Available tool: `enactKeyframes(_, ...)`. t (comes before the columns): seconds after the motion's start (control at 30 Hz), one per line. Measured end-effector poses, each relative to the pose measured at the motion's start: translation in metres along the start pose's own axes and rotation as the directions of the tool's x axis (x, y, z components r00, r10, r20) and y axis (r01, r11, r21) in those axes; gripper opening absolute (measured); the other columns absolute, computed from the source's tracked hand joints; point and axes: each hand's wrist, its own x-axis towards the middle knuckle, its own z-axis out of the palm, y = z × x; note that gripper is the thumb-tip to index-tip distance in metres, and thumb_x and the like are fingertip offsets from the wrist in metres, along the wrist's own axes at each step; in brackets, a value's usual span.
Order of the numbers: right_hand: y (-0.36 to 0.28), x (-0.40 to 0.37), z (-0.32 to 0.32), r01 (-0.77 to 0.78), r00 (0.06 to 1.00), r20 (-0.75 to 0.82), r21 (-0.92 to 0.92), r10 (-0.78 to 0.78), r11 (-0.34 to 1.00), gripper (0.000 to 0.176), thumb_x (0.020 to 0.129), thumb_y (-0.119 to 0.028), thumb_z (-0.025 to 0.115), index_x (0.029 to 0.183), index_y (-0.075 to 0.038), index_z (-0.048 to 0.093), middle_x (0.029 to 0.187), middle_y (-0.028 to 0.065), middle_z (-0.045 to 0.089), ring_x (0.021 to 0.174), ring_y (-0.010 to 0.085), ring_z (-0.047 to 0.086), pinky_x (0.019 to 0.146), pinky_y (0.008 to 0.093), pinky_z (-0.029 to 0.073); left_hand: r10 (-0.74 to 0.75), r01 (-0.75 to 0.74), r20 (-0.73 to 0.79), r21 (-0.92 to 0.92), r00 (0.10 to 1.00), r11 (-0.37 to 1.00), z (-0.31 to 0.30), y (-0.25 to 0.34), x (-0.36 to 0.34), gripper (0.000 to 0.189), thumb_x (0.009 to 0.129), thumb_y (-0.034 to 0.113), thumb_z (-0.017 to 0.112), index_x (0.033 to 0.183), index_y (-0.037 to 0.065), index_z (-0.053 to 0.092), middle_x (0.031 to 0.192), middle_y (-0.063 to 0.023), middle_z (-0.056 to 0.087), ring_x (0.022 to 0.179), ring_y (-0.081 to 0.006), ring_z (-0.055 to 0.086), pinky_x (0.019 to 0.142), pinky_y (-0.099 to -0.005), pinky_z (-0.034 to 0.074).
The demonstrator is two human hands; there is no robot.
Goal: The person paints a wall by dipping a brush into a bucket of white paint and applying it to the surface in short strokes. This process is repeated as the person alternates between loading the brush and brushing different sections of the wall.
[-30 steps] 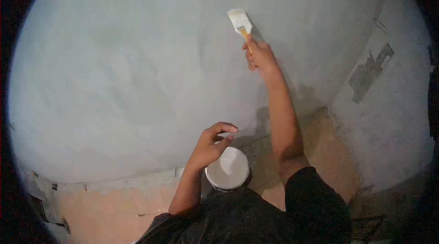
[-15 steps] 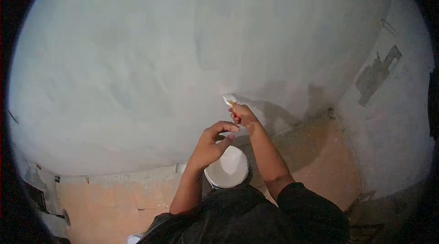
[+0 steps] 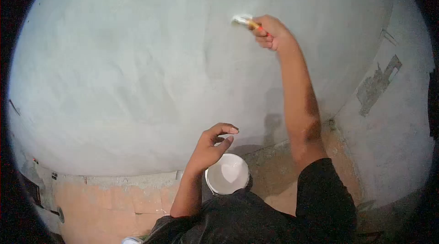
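Observation:
My right hand (image 3: 270, 32) is raised high against the wall, its fingers wrapped round the handle of a paintbrush (image 3: 254, 25). The handle is yellowish and red, and the pale brush head points left, right at the wall (image 3: 137, 61). Lower down, my left hand (image 3: 216, 144) hangs in the air with thumb and fingers apart and nothing between them. Just below it stands a white bucket (image 3: 227, 174) with white paint inside, its near side partly hidden by my dark shirt.
Orange-brown floor (image 3: 105, 203) runs along the foot of the wall. A side wall (image 3: 402, 120) with a rough grey patch (image 3: 379, 84) meets it on the right. Part of a white container (image 3: 132, 240) shows at the bottom edge, left of my body.
My right hand has moved up the wall with the paintbrush, from just above the left hand to well over it. The left hand stays almost where it was.

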Motion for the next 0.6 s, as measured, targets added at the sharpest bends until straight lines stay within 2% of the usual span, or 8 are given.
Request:
enactKeyframes(0.07, -0.021, -0.019, 0.005, 0.128, 0.987, -0.076, -0.134, -0.139, 0.983, 0.037, 0.101, -0.032, 0.04, 0.081, -0.003, 0.053, 0.047, -0.0059, 0.035, 0.034, 0.004, 0.027, 0.031, 0.0215, 0.024, 0.018, -0.018, -0.009, -0.009, 1.0, 1.0, -0.004, 0.009, 0.004, 0.021, 0.089, -0.005, 0.056, 0.107, 0.004, 0.064, 0.114, -0.0077, 0.062, 0.111, -0.0174, 0.056, 0.095, -0.0318, 0.043)
enactKeyframes(0.13, -0.032, -0.032, 0.014, 0.279, 0.857, -0.255, -0.501, -0.448, 0.819, 0.032, 0.096, -0.028, 0.05, 0.089, -0.001, 0.064, 0.053, 0.0015, 0.048, 0.041, 0.0126, 0.044, 0.041, 0.0288, 0.038, 0.086, -0.086, -0.013, -0.004, 0.996, 0.996, -0.011, 0.018, 0.011, 0.021, 0.089, -0.005, 0.055, 0.106, 0.004, 0.065, 0.114, -0.008, 0.062, 0.111, -0.0186, 0.056, 0.097, -0.0326, 0.042)
enactKeyframes(0.17, -0.033, -0.029, 0.012, 0.28, 0.854, -0.258, -0.504, -0.452, 0.817, 0.032, 0.096, -0.028, 0.05, 0.089, -0.001, 0.064, 0.053, 0.0015, 0.048, 0.041, 0.0126, 0.044, 0.041, 0.0288, 0.038, 0.091, -0.091, -0.009, -0.005, 0.996, 0.996, -0.013, 0.024, 0.014, 0.021, 0.089, -0.005, 0.055, 0.106, 0.004, 0.065, 0.114, -0.008, 0.062, 0.111, -0.0186, 0.056, 0.097, -0.0326, 0.042)
enactKeyframes(0.27, -0.029, -0.031, 0.013, 0.294, 0.566, -0.196, -0.859, -0.8, 0.419, 0.019, 0.086, -0.02, 0.063, 0.086, -0.002, 0.07, 0.068, 0.0114, 0.065, 0.065, 0.0261, 0.065, 0.064, 0.0413, 0.053, 0.139, -0.139, -0.021, 0.024, 0.99, 0.99, -0.016, 0.039, 0.025, 0.02, 0.089, -0.003, 0.056, 0.106, 0.004, 0.065, 0.115, -0.0085, 0.062, 0.112, -0.0191, 0.056, 0.098, -0.0335, 0.04)
enactKeyframes(0.3, -0.021, -0.028, 0.014, 0.29, 0.559, -0.2, -0.862, -0.805, 0.416, 0.019, 0.086, -0.02, 0.063, 0.086, -0.002, 0.07, 0.068, 0.0114, 0.065, 0.065, 0.0261, 0.065, 0.064, 0.0413, 0.053, 0.146, -0.146, -0.012, 0.024, 0.989, 0.989, -0.016, 0.042, 0.028, 0.02, 0.089, -0.003, 0.056, 0.106, 0.004, 0.065, 0.115, -0.0085, 0.062, 0.112, -0.0191, 0.056, 0.098, -0.0335, 0.04)
enactKeyframes(0.37, 0.004, -0.009, 0.015, -0.028, 0.295, -0.015, -1.0, -0.955, 0.007, 0.014, 0.08, -0.013, 0.062, 0.088, -0.003, 0.069, 0.07, 0.015, 0.065, 0.068, 0.0297, 0.067, 0.065, 0.0428, 0.054, 0.192, -0.192, -0.005, 0.021, 0.981, 0.981, -0.02, 0.054, 0.033, 0.02, 0.089, -0.002, 0.056, 0.105, 0.004, 0.065, 0.114, -0.008, 0.063, 0.111, -0.0186, 0.056, 0.098, -0.0331, 0.04)
enactKeyframes(0.43, 0.026, -0.008, 0.033, -0.141, 0.532, -0.056, -0.99, -0.845, -0.023, 0.012, 0.077, -0.008, 0.061, 0.087, -0.005, 0.067, 0.072, 0.0176, 0.066, 0.073, 0.0326, 0.068, 0.065, 0.0454, 0.054, 0.199, -0.198, -0.017, 0.034, 0.98, 0.98, -0.029, 0.067, 0.036, 0.019, 0.089, -0.002, 0.056, 0.105, 0.003, 0.064, 0.113, -0.0078, 0.063, 0.111, -0.0183, 0.056, 0.098, -0.0328, 0.04)
enactKeyframes(0.6, 0.112, -0.002, 0.015, -0.009, 0.657, 0.053, -0.997, -0.752, -0.079, 0.006, 0.078, -0.006, 0.061, 0.082, -0.002, 0.063, 0.076, 0.0183, 0.067, 0.073, 0.0342, 0.068, 0.064, 0.0482, 0.054, 0.27, -0.26, -0.06, 0.138, 0.961, 0.956, -0.022, 0.086, 0.052, 0.019, 0.088, -0.003, 0.055, 0.104, 0.002, 0.064, 0.113, -0.0083, 0.063, 0.109, -0.0178, 0.056, 0.094, -0.0324, 0.043)
